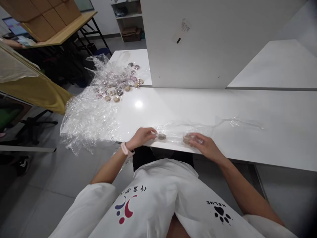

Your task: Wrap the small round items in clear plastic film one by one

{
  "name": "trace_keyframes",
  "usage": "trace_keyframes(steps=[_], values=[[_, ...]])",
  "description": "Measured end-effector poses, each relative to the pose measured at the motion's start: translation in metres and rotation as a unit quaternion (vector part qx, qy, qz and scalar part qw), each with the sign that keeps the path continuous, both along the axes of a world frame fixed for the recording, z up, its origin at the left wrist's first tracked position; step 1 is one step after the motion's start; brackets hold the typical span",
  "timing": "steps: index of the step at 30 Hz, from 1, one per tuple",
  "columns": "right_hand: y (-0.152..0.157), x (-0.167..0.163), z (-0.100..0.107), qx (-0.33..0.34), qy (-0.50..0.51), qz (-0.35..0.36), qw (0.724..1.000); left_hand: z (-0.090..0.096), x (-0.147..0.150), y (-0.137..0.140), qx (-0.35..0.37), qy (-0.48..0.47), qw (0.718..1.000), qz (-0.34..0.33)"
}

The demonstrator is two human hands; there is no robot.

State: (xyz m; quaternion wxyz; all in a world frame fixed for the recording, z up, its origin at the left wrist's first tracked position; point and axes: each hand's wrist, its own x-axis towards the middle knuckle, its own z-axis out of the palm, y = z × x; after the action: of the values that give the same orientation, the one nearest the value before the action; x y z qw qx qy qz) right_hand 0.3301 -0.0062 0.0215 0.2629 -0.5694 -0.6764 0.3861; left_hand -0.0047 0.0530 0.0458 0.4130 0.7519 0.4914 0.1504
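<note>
Along the front of the body runs a long white table (267, 109), the biggest thing here, with a tall white panel (198, 56) standing at about one o'clock. At ten o'clock a heap of clear plastic (86, 114) spreads over the table's corner and hangs past its edge. A thin plastic strip (173, 126) lies close to the body, its loose tail trailing off toward two o'clock.

The right hand (208, 145) has its thumb and fingers closed around a brown lump (187, 139) inside the strip. The left hand (141, 137), at eleven o'clock, seems to pinch the strip's near end in a narrow grip (the glare blurs the fingertips). Just beside those fingertips, toward three o'clock, sits a smaller brown piece (161, 136) under the plastic.

This strip looks partly handled: both its pieces are still within the plastic. Among the heap, many small brown and purplish pieces (117, 99) lie at its upper side; whether they are finished or waiting, I cannot tell.
</note>
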Motion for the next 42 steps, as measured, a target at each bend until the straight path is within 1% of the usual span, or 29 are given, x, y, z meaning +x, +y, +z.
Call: trace_keyframes(steps=[1, 2, 3, 4, 5, 6, 7, 8, 9, 11, 12, 13, 15, 17, 19, 21, 23, 27, 28, 29, 31, 33, 34, 35, 37, 39, 41, 42], values=[[0.012, -0.003, 0.003, -0.024, -0.010, -0.024, 0.999, 0.003, 0.004, 0.012, -0.022, 0.033, 0.999, 0.012], [0.023, -0.006, 0.006, -0.037, -0.035, -0.045, 0.998, 0.006, 0.009, 0.021, -0.023, 0.080, 0.996, 0.028], [0.031, -0.009, 0.008, -0.030, -0.071, -0.068, 0.995, 0.009, 0.014, 0.025, 0.003, 0.130, 0.990, 0.051], [0.036, -0.013, 0.009, -0.002, -0.114, -0.088, 0.990, 0.011, 0.020, 0.025, 0.054, 0.172, 0.981, 0.074], [0.038, -0.016, 0.009, 0.045, -0.154, -0.104, 0.981, 0.013, 0.025, 0.020, 0.121, 0.194, 0.969, 0.092], [0.037, -0.018, 0.008, 0.104, -0.185, -0.111, 0.971, 0.013, 0.029, 0.012, 0.190, 0.195, 0.957, 0.099], [0.034, -0.019, 0.007, 0.164, -0.203, -0.101, 0.960, 0.012, 0.032, 0.000, 0.251, 0.181, 0.947, 0.090], [0.029, -0.019, 0.004, 0.211, -0.211, -0.070, 0.952, 0.009, 0.033, -0.012, 0.294, 0.163, 0.940, 0.065], [0.023, -0.018, 0.001, 0.238, -0.214, -0.028, 0.947, 0.005, 0.033, -0.023, 0.315, 0.149, 0.937, 0.031], [0.012, -0.015, -0.008, 0.242, -0.223, 0.053, 0.943, -0.009, 0.031, -0.037, 0.311, 0.145, 0.939, -0.016], [0.007, -0.013, -0.012, 0.231, -0.230, 0.076, 0.942, -0.017, 0.029, -0.038, 0.299, 0.151, 0.942, -0.021], [0.004, -0.012, -0.015, 0.219, -0.236, 0.086, 0.943, -0.026, 0.028, -0.036, 0.288, 0.157, 0.945, -0.010], [0.000, -0.011, -0.021, 0.204, -0.241, 0.077, 0.946, -0.041, 0.028, -0.025, 0.279, 0.160, 0.946, 0.034], [-0.002, -0.013, -0.025, 0.203, -0.239, 0.061, 0.948, -0.051, 0.033, -0.013, 0.290, 0.152, 0.941, 0.082], [-0.004, -0.016, -0.026, 0.210, -0.239, 0.048, 0.947, -0.054, 0.042, -0.007, 0.305, 0.147, 0.931, 0.136], [-0.007, -0.019, -0.027, 0.218, -0.241, 0.035, 0.945, -0.055, 0.051, -0.006, 0.300, 0.156, 0.922, 0.188], [-0.010, -0.021, -0.028, 0.224, -0.242, 0.025, 0.944, -0.054, 0.054, -0.008, 0.273, 0.167, 0.924, 0.208], [-0.014, -0.019, -0.029, 0.230, -0.224, 0.015, 0.947, -0.049, 0.039, -0.003, 0.223, 0.151, 0.952, 0.149], [-0.014, -0.018, -0.030, 0.231, -0.217, 0.013, 0.948, -0.048, 0.035, 0.000, 0.218, 0.136, 0.955, 0.147], [-0.013, -0.017, -0.031, 0.232, -0.211, 0.010, 0.949, -0.046, 0.031, 0.002, 0.215, 0.116, 0.957, 0.157], [-0.012, -0.016, -0.032, 0.236, -0.203, 0.001, 0.950, -0.043, 0.032, 0.006, 0.199, 0.041, 0.957, 0.205], [-0.011, -0.018, -0.033, 0.239, -0.196, -0.006, 0.951, -0.037, 0.042, 0.008, 0.151, -0.090, 0.946, 0.274], [-0.011, -0.021, -0.033, 0.239, -0.191, -0.008, 0.952, -0.034, 0.050, 0.008, 0.105, -0.167, 0.931, 0.306], [-0.012, -0.024, -0.032, 0.237, -0.186, -0.007, 0.953, -0.030, 0.059, 0.008, 0.046, -0.242, 0.910, 0.333], [-0.015, -0.033, -0.030, 0.234, -0.177, -0.016, 0.956, -0.019, 0.076, 0.008, -0.099, -0.361, 0.854, 0.362], [-0.021, -0.044, -0.028, 0.229, -0.184, -0.070, 0.953, -0.006, 0.090, 0.007, -0.227, -0.435, 0.797, 0.353], [-0.025, -0.053, -0.028, 0.211, -0.175, -0.146, 0.951, 0.005, 0.100, 0.003, -0.307, -0.480, 0.753, 0.330], [-0.027, -0.056, -0.028, 0.192, -0.148, -0.175, 0.954, 0.008, 0.103, -0.001, -0.333, -0.493, 0.738, 0.317]])
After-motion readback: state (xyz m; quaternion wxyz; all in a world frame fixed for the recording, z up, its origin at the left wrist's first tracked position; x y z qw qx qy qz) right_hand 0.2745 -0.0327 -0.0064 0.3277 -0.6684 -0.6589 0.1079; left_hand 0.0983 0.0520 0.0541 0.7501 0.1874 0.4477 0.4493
